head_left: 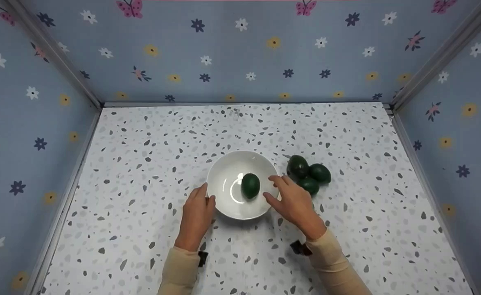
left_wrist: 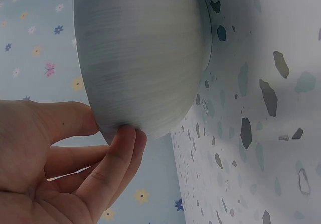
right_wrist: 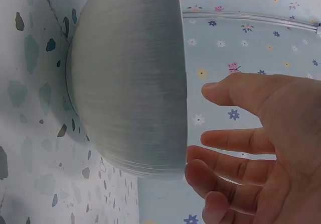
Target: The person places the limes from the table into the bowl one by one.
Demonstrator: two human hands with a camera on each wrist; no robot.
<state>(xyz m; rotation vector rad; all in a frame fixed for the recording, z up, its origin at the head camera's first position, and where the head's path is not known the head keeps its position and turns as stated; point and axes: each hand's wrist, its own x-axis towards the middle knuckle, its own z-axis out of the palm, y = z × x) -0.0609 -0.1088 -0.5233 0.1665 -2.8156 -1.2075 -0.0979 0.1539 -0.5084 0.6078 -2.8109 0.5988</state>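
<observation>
A white bowl [head_left: 228,209] stands upright on the speckled table, with one dark green avocado [head_left: 250,186] lying inside it. At the bowl's left side my left hand [head_left: 196,213] holds it, thumb at the rim and fingertips [left_wrist: 125,136] against the outer wall. My right hand [head_left: 295,203] is over the right side of the rim, its fingers spread and loosely bent, with nothing in them. In the right wrist view, its fingertips [right_wrist: 198,174] are right by the rim. More avocados [head_left: 308,186] lie in a cluster just beyond the right hand, partly hidden by it.
The white table [head_left: 142,155] has a grey speckled pattern. Blue flowered panels [head_left: 240,49] enclose it at the back and both sides, with grey strips [head_left: 441,57] along the corners. Small dark devices [head_left: 301,248] sit at the wrists.
</observation>
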